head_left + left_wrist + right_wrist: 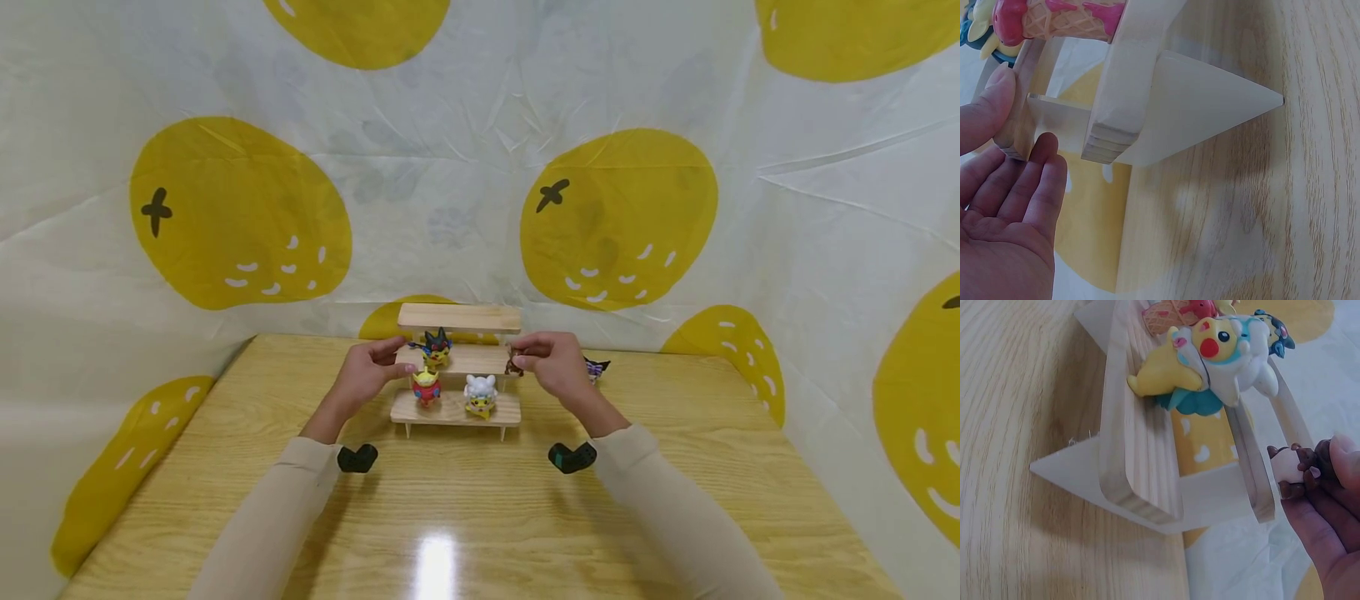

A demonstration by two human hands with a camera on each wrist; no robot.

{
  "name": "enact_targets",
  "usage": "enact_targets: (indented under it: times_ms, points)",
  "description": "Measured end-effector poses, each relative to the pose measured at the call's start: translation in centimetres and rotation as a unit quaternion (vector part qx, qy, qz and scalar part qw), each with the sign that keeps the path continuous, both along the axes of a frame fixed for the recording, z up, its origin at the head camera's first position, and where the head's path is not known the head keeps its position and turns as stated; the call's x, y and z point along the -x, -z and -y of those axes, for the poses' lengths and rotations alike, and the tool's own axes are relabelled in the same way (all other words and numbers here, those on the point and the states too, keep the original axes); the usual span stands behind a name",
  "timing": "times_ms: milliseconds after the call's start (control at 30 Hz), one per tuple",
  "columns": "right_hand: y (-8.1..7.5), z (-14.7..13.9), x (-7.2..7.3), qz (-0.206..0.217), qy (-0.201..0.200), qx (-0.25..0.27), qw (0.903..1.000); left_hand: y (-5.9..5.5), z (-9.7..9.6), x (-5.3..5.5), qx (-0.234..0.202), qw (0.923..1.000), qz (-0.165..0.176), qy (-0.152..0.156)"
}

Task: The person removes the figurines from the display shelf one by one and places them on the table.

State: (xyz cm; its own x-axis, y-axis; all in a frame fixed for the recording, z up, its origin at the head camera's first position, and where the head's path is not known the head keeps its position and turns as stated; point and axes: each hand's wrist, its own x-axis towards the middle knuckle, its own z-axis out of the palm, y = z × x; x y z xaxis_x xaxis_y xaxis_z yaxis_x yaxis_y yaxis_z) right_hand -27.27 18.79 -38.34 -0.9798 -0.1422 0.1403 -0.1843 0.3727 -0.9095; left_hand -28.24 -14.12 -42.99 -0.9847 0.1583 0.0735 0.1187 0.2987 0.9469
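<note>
A small three-tier wooden display stand (459,317) stands on the table. My left hand (363,379) holds the left end of its middle board (1017,119), thumb on top and fingers beneath. A small brown figurine with a pale belly (1286,467) is pinched in my right hand (558,367) at the right end of the middle tier. On that tier's left sits a yellow figurine with a black eared hood (437,348). The lowest tier bears a red figurine with a yellow top (427,390) and a yellow one in a white hood (1216,356).
A dark purple patterned item (596,369) lies on the table behind my right hand, partly hidden by it. The wooden table (450,508) meets a hanging white cloth (435,217) with yellow fruit prints at the back and sides.
</note>
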Motion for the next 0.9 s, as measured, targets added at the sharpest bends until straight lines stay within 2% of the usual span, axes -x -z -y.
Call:
enact_targets:
  times_ms: [900]
  points:
    - [0.3, -3.6, -0.1, 0.006, -0.004, -0.033, 0.9994, 0.0, 0.1, 0.1, 0.001, 1.0000, -0.001, 0.001]
